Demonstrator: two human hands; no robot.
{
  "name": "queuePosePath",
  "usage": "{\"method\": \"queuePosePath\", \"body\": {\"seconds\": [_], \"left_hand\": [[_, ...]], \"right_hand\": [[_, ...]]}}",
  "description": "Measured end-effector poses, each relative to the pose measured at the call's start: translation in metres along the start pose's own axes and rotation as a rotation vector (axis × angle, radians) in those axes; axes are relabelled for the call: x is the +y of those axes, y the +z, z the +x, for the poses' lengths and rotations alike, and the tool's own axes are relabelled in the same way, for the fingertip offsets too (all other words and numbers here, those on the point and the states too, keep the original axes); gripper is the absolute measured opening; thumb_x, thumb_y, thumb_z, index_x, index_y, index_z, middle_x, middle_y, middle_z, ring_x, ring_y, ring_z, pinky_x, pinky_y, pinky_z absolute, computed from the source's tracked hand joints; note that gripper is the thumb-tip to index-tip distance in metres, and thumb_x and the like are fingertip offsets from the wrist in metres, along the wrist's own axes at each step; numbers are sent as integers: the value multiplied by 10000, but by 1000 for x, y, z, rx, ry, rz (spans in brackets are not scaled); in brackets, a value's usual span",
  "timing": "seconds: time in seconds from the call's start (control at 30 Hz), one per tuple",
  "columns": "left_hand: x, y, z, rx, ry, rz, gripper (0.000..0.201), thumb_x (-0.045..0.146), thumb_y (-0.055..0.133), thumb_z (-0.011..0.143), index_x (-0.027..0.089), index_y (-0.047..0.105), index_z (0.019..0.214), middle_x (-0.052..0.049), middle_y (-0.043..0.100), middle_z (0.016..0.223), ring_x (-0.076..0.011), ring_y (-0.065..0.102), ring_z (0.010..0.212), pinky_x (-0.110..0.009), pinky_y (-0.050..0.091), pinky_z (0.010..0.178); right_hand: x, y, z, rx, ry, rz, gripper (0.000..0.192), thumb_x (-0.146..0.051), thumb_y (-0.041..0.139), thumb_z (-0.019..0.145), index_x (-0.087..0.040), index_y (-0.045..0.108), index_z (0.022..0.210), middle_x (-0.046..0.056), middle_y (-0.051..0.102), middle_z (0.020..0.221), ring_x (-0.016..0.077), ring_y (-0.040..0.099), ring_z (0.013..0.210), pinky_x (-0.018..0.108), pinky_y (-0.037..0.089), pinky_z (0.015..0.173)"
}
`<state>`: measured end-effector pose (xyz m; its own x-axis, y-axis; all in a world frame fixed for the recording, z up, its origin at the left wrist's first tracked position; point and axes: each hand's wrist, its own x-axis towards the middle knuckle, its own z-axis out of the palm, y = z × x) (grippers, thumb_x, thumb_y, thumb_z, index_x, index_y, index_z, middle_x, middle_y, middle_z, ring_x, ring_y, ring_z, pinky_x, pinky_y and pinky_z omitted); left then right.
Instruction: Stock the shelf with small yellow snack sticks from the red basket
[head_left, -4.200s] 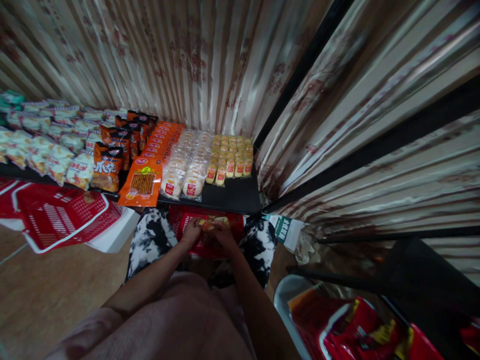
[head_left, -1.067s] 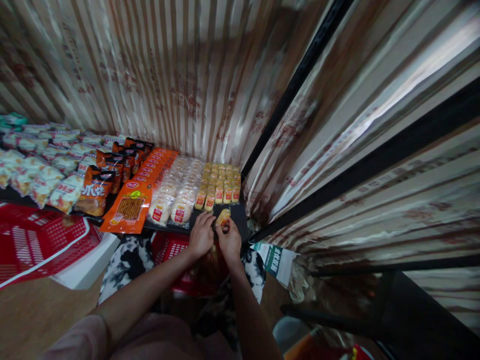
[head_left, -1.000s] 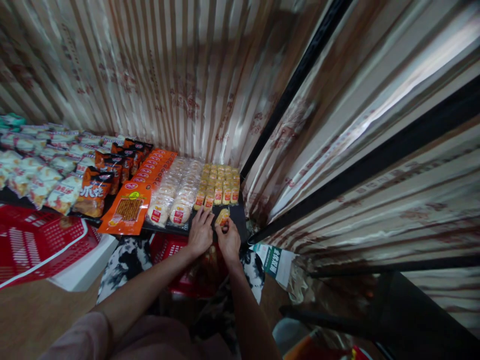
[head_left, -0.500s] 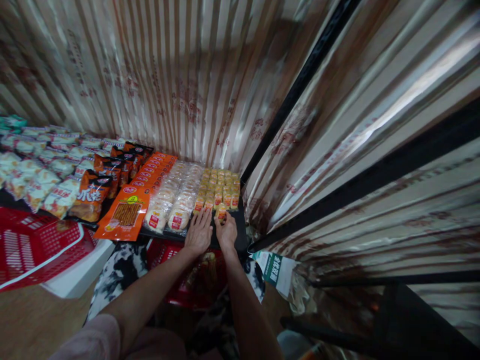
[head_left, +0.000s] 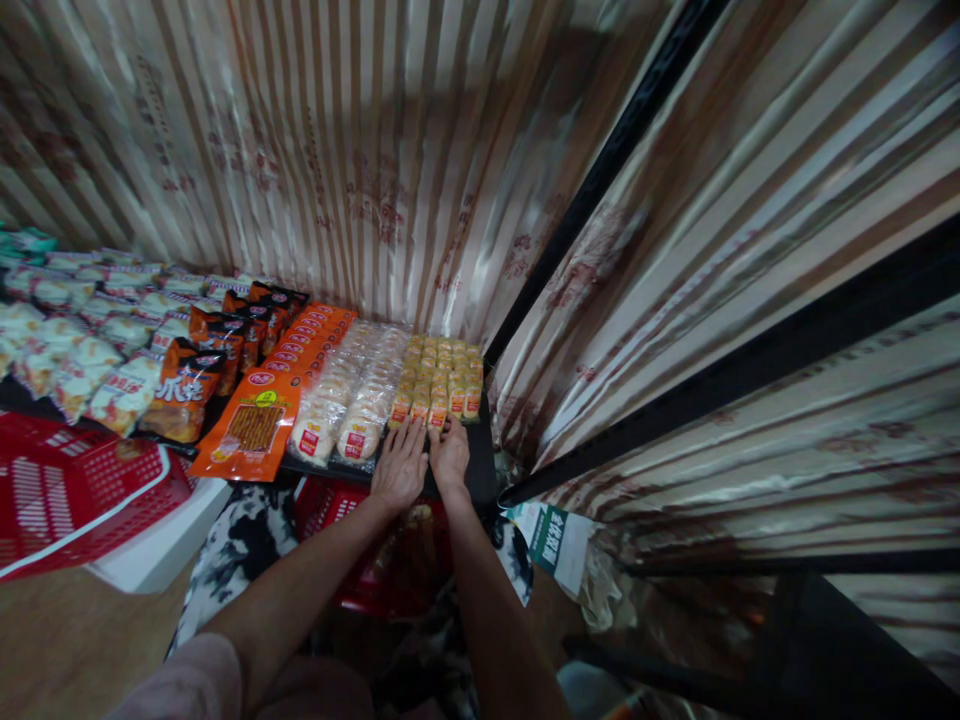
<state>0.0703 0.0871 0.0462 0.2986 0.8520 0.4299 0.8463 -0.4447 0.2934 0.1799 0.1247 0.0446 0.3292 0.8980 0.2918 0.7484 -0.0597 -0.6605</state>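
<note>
Both hands sit at the front edge of the black shelf (head_left: 480,470), fingers down on the near row of small yellow snack packs (head_left: 439,385). Left hand (head_left: 400,465) lies flat, fingers spread, tips touching the front packs by the clear round-cake packs (head_left: 352,395). Right hand (head_left: 450,452) is just beside it, fingers curled onto a front pack; can't tell if it pinches one or only presses (view too small and blurry).

Packs prob. light, crinkly film, a bit slippery, contents likely crumbly, so take one by the short ends or side seams w/ light pressure. Each pack's long axis runs front-to-back, red label end toward the person, rows side by side.
</note>
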Motion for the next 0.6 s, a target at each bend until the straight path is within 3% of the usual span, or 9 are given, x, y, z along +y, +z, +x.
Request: {"method": "queuePosePath", "body": {"seconds": [0.6], "left_hand": [[0,2,-1,4,-4,-13,481,220,329,878,88,382,1337,-99,330,1431,-236,204,1354,-420,211,1095]], "right_hand": [[1,2,-1,0,-43,17,428,-234,432,801,-152,486,1218,102,580,1008,182,553,876,317,439,794]]}}
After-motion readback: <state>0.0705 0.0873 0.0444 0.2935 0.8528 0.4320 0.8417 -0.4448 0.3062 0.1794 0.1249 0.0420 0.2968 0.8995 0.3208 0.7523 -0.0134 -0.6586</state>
